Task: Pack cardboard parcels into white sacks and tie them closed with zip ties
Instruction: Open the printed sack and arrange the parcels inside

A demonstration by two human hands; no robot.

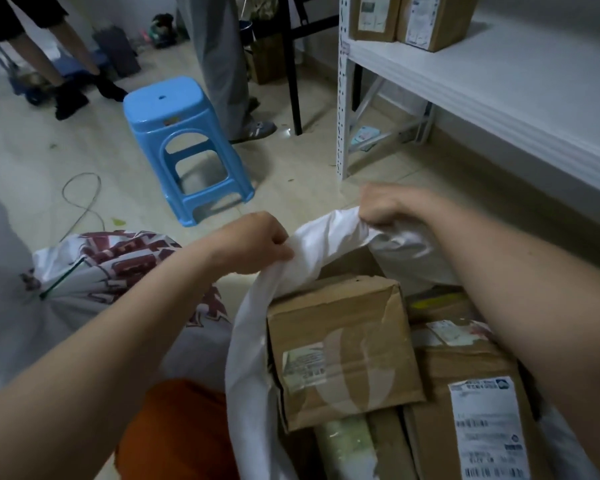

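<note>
An open white sack [246, 358] stands in front of me, filled with several cardboard parcels. A dented parcel [340, 344] with a shipping label sits on top at the left, and a larger labelled parcel [471, 393] lies to its right. My left hand [257, 242] grips the sack's far rim at the left. My right hand [392, 204] grips the same rim further right, holding the fabric up. To the left lies a second sack [94, 271] with red print, its neck closed by a green zip tie [61, 278].
A blue plastic stool [181, 140] stands on the tiled floor ahead. A white metal shelf [465, 81] at the right carries more cardboard parcels [430, 19]. Two people's legs [219, 64] stand at the back. A thin cable [84, 199] loops on the floor.
</note>
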